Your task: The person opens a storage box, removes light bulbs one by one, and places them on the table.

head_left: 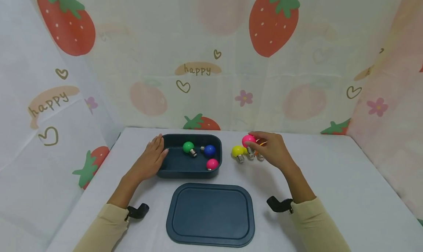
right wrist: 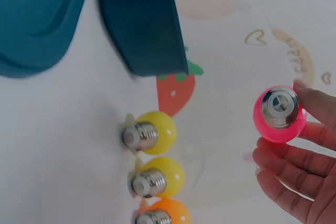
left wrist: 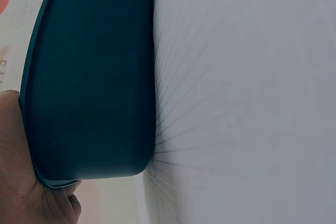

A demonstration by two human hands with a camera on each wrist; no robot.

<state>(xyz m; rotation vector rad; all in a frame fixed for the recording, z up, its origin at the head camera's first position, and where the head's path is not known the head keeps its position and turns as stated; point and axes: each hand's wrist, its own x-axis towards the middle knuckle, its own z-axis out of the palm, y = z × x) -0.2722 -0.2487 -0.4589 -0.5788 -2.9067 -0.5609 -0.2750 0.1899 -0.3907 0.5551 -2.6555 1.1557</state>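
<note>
Dark lid (head_left: pixel 210 215) laid up front, one pink bulb (head_left: pixel 248 140) pinched aloft!
Between thumb and fingers of the right hand (head_left: pixel 272 151) it is held, near the yellow bulbs (head_left: pixel 237 151); the box (head_left: pixel 188 174), three bulbs (head_left: pixel 209 150) inside, is clasped at its left rim by the left hand (head_left: pixel 149 160), thumb over, fingers pressed together.

Strawberry-printed sheets (head_left: pixel 231 79) on three sides of a white table (head_left: pixel 333 182) mark a screened-off workspace.

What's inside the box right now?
In the box: green bulb, blue bulb, pink bulb. Left hand covers part of its left end; most of the pink bulb's base is hidden.
</note>
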